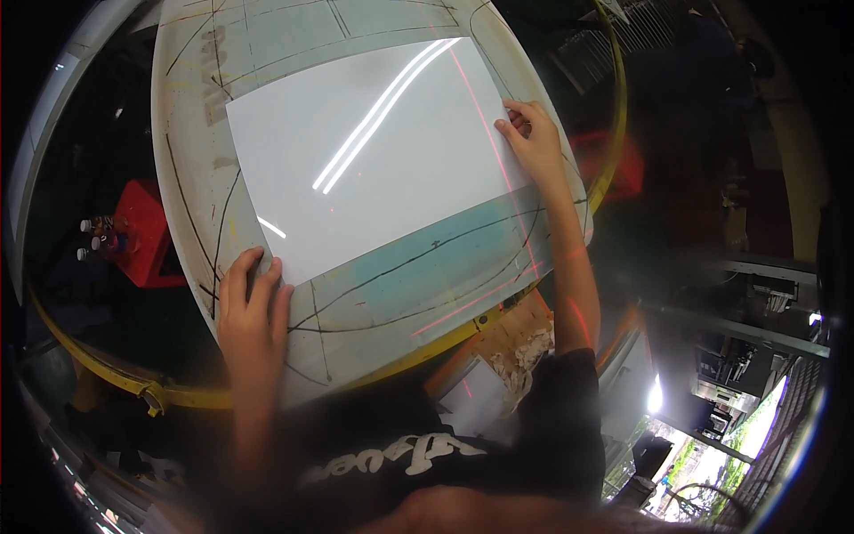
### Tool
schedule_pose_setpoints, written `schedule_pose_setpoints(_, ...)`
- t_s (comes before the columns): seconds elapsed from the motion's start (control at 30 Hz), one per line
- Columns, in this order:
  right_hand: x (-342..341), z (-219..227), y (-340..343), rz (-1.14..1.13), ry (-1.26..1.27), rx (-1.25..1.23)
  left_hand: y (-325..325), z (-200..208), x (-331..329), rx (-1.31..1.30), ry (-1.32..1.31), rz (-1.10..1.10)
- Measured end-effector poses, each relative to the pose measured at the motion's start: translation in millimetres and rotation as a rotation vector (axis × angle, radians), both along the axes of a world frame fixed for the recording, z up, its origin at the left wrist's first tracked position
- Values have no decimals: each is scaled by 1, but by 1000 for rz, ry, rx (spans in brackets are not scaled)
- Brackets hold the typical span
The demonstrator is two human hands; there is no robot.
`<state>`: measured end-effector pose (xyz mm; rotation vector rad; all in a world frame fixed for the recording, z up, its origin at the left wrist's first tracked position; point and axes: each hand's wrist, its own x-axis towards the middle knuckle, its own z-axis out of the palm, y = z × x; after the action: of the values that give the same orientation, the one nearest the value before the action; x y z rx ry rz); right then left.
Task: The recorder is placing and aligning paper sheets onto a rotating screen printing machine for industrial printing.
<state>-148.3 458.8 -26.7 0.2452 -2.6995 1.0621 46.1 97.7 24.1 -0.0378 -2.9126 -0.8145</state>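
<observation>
White sheet [400, 169]: glossy, lying flat on the table [191, 169], mid-scene
Left hand [253, 307]: loosely open, fingertips at the sheet's near left corner
Right hand [532, 142]: fingers curled at the right edge; cannot tell if pinching
Red line [481, 107]: crosses the sheet's right side
Red stool [142, 245]: left of the table

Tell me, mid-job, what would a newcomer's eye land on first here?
Most likely the large, glossy white rectangular sheet on the pale, line-marked board, with the left hand at its lower-left corner and the right hand at its right edge. Next come the thin red light lines, crossing the sheet's right side and the board's near part. The bright red plastic object left of the board also stands out.
</observation>
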Motion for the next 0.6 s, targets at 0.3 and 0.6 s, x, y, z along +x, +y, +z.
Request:
schedule_pose_setpoints(0.3,2,1,-1,4,12,6,1,1,0,-6,18,-5)
schedule_pose_setpoints(0.6,3,0,-3,7,22,1,-1,-1,1,1,13,-3)
